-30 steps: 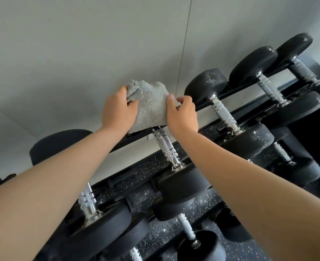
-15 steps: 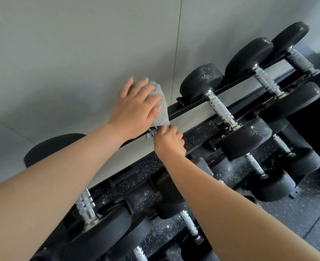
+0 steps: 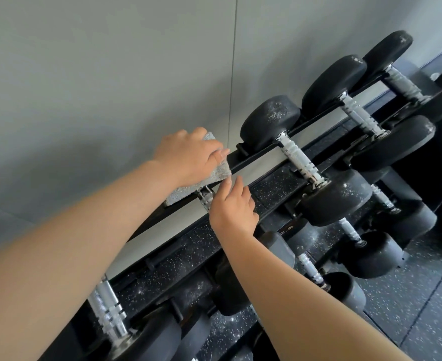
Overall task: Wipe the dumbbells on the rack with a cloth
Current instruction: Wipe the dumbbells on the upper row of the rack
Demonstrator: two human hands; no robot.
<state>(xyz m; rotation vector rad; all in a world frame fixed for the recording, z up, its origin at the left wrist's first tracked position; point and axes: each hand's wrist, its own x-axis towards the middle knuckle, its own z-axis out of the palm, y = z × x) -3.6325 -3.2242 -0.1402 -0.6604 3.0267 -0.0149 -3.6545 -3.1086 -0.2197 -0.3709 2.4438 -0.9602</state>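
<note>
The left hand [image 3: 188, 157] has its grip closed on a fluffy grey cloth [image 3: 209, 178], pressing it over the far head of a black dumbbell with a knurled chrome handle [image 3: 206, 198] on the black metal rack [image 3: 256, 158]. The right hand [image 3: 233, 208] curls its grip round that handle. Pale marks on the neighbouring dumbbell head [image 3: 274, 114] are too blurred to read.

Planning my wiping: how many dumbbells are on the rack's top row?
5 dumbbells: one with its far end under the cloth, three in a line to its right, one at the lower left. Others may be out of view.
</note>
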